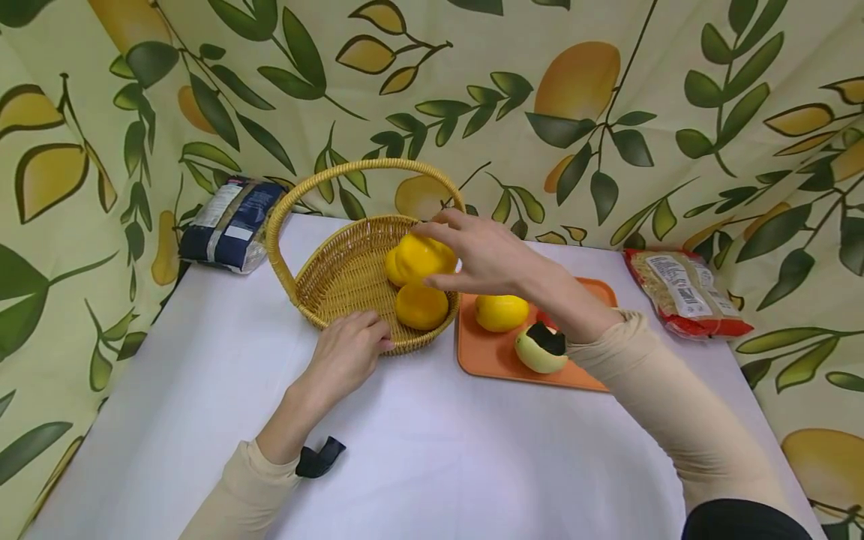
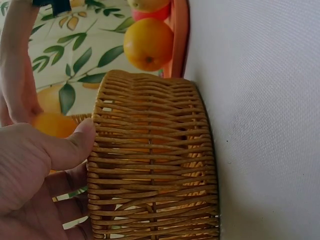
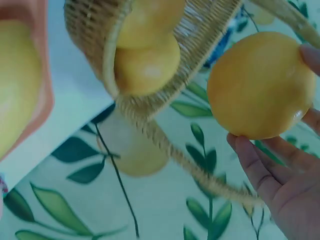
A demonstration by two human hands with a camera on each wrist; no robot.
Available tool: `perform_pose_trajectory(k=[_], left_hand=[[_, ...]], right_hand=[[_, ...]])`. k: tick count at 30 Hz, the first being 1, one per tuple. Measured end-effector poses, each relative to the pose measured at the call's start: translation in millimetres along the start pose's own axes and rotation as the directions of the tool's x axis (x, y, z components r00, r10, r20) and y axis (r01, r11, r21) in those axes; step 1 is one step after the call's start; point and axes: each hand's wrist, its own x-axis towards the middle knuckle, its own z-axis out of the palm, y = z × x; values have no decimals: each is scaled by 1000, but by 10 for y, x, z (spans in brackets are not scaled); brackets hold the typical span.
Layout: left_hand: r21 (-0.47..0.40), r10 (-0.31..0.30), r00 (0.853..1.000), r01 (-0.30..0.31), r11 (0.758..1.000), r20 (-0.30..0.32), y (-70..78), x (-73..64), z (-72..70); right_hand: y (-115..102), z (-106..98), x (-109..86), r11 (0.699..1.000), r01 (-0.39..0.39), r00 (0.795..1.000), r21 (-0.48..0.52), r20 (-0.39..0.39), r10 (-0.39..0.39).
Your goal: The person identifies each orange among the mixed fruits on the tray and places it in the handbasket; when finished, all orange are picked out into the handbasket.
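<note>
My right hand (image 1: 489,251) holds a round yellow-orange orange (image 3: 262,85) over the right end of a wicker basket (image 1: 344,289). Fingers and thumb (image 3: 257,167) curl round the fruit's sides. Two more oranges lie in that end of the basket, the nearer orange (image 1: 421,306) partly covering the view of the one behind. At the basket's near rim, my left hand (image 1: 351,349) grips the wicker, its thumb (image 2: 75,145) on the outer side and the other fingers inside. The tall basket handle (image 1: 364,166) arches behind both hands.
Right of the basket, an orange tray (image 1: 499,367) bears a yellow fruit (image 1: 502,313), a pale yellow fruit (image 1: 536,358) and a red item mostly hidden by my right arm. A dark blue packet (image 1: 232,221) lies back left, a red-edged packet (image 1: 685,292) at right. Patterned cloth hangs behind.
</note>
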Motion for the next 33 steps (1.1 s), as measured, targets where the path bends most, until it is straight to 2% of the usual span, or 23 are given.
perform_pose_trajectory(k=[8, 14, 18, 24, 33], left_hand=[[30, -1, 1000, 1, 1000, 11, -7, -41, 2], [46, -1, 1000, 0, 999, 9, -8, -53, 9], [48, 5, 1000, -5, 999, 4, -4, -49, 11], [32, 12, 1000, -12, 999, -7, 1, -31, 14], [29, 10, 1000, -10, 1000, -7, -9, -12, 6]], right_hand=[[-292, 405, 494, 993, 76, 992, -88, 104, -67], [-457, 681, 704, 974, 150, 974, -170, 192, -117], [-493, 805, 753, 968, 157, 964, -196, 243, -107], [-511, 902, 738, 978, 138, 944, -158, 321, -82], [-472, 907, 722, 983, 133, 947, -128, 309, -88]])
